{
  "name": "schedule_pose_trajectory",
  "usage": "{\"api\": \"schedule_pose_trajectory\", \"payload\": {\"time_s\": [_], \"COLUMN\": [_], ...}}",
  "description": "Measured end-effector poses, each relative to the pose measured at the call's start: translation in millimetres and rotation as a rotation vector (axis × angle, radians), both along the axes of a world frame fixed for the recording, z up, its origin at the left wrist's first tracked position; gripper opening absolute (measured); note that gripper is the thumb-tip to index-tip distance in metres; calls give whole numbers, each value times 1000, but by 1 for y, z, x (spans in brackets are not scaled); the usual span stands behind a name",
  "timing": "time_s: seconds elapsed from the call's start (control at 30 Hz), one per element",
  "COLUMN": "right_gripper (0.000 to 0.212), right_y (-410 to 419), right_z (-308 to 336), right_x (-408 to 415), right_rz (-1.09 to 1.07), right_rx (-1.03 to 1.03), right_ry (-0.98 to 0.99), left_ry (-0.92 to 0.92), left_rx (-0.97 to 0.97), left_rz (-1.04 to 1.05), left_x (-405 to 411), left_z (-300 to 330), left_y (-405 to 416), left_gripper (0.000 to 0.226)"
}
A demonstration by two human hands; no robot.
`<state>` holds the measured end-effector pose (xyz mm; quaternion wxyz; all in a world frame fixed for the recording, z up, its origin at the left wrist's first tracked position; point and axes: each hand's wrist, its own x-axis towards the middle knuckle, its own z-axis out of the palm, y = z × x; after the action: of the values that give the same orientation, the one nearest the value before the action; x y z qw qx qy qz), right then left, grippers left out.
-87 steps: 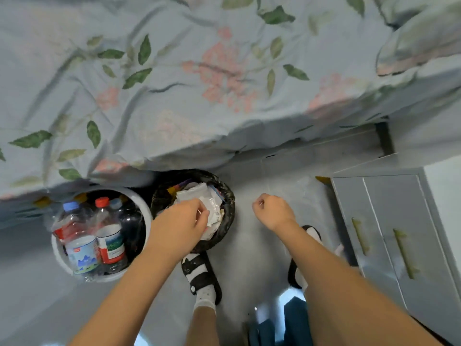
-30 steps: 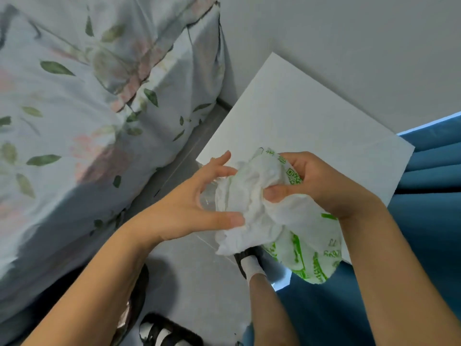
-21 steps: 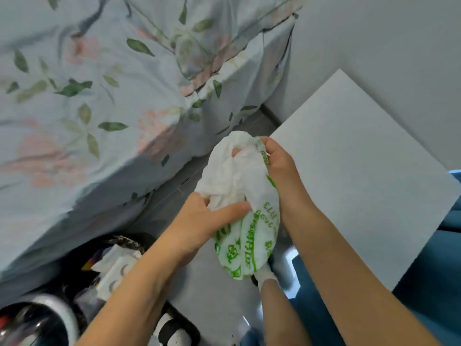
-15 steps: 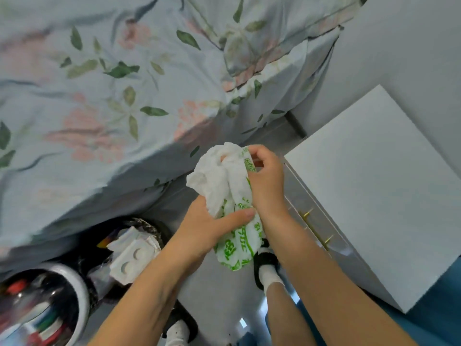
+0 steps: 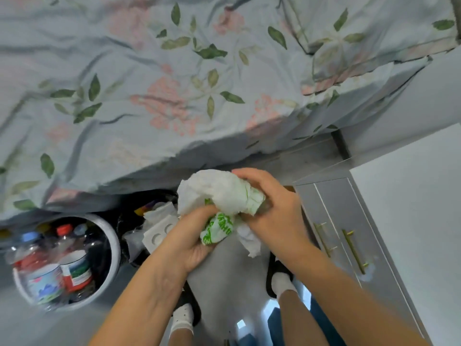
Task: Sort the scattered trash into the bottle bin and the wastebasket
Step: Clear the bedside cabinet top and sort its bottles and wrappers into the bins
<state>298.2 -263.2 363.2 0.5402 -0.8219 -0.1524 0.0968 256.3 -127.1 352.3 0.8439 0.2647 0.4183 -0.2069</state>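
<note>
Above the floor [image 5: 224, 283], just right of the black-lined wastebasket [image 5: 129, 221] and bottle bin [image 5: 113, 248], left hand [image 5: 189, 236] and right hand [image 5: 272, 211] both grip a crumpled white-and-green bag [image 5: 224, 196].

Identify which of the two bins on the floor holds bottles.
The round white bottle bin at far left; the black-lined wastebasket beside it holds paper and wrappers.

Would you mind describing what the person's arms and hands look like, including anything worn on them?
Both arms are bare to the frame edge: no sleeves in view. The left hand and right hand wear no gloves, and no rings, watch or bracelets show. Nails look short and unpainted, though motion blur softens detail.
</note>
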Motion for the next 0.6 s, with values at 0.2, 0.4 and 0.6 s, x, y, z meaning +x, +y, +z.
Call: {"api": "schedule_pose_trajectory", "payload": {"time_s": [0.2, 0.4, 0.6], "right_gripper": [5, 29, 70], "right_y": [23, 61, 90], "right_z": [-19, -19, -15], "right_x": [-2, -7, -26], "right_rz": [75, 357, -13], "right_rx": [-206, -134, 613], "right_ry": [-551, -260, 993], "left_ry": [-138, -133, -155], "left_rx": [-424, -31, 347], "left_rz": [282, 274, 379], "left_x": [-8, -9, -23], "left_z": [9, -4, -12], "left_y": [45, 58, 72], "left_gripper": [72, 42, 36]}}
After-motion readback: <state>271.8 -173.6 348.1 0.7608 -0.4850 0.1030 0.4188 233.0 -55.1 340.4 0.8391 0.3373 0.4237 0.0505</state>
